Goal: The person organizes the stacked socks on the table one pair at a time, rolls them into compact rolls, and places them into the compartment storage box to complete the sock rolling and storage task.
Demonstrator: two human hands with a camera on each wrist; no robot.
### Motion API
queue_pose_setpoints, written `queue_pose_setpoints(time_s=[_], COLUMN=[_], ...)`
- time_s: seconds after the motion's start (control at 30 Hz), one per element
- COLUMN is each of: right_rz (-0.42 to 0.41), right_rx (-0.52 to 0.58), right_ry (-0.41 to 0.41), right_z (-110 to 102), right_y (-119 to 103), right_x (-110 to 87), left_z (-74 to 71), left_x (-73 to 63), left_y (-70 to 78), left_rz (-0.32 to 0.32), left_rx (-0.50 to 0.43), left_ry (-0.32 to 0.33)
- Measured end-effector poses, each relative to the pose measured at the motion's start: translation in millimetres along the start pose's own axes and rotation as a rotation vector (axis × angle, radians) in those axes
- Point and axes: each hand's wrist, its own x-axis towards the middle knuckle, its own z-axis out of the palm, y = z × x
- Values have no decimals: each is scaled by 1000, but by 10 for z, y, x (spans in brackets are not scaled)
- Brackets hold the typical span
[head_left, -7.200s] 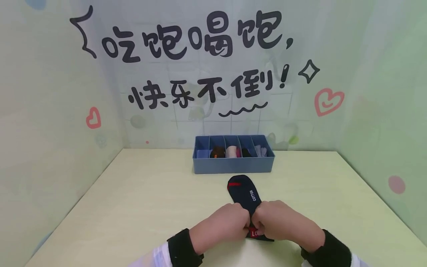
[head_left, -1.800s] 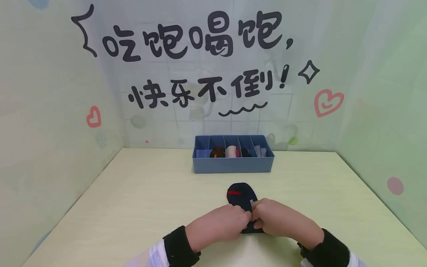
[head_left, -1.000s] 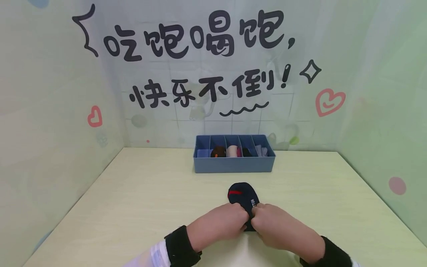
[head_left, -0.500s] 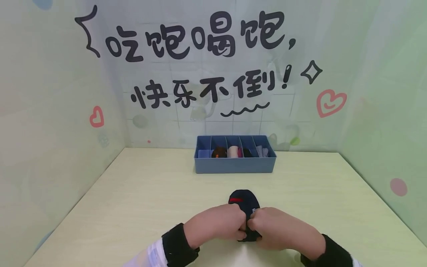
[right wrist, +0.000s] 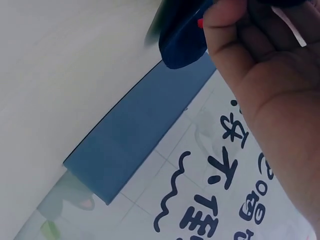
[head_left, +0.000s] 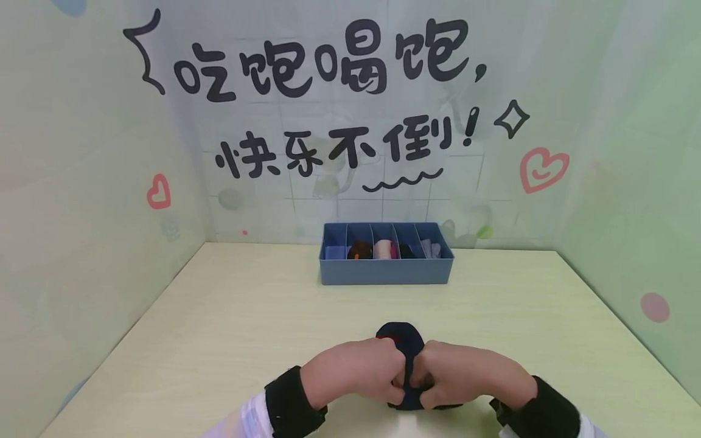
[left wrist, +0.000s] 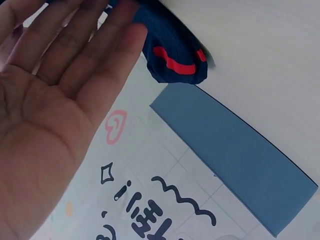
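A navy sock [head_left: 411, 340] with a red stripe at the toe lies folded near the front middle of the table. My left hand [head_left: 358, 370] grips its left side, and my right hand [head_left: 468, 372] pinches it from the right. The knuckles almost meet over the fabric and hide its middle. From the left wrist, the sock's toe [left wrist: 172, 57] shows past my left fingers, whose tips are cut off by the frame. The right wrist view has the dark fabric [right wrist: 182, 45] beside my curled right fingers [right wrist: 227, 20].
Behind the sock, a blue divided box [head_left: 383, 272] stands near the back wall. Rolled items in brown, pink and white, black and pale grey lie in its compartments; the leftmost shows only its blue inside. Printed walls enclose the table [head_left: 257, 304] at the back and both sides.
The sock lay long, with its lettering and red cuff showing; now it is shorter and folded. Its toe has come closer to me, and its lettering is covered. The box has not moved.
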Motion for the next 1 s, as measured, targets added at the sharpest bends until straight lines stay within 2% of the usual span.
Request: queue_pose_setpoints(time_s=[0.17,0.4,0.53,0.67,0.77,0.9,1.0], right_rz=[-8,14,64,29,7,46,70], right_rx=[35,-13,-97,-170,-242,-369,-392], right_ry=[-23,-4,13,67,140,198,211], right_z=[2,-6,-24,-3,55,123,141], right_y=[-12,-71,-112,-126,-161,-223,-233], right_x=[-24,-29,-52,-66,-59,-62,-56], left_z=[-8,-1,-4,6,21,24,20], left_x=[-8,-13,-22,-23,-17,-13,-12], left_y=[-7,-14,-10,-5,-9,-15,-20], left_rz=[51,64,63,51,55,67,67], left_rx=[-5,39,42,24,18,24,33], left_ry=[-15,8,14,15,22,33,38])
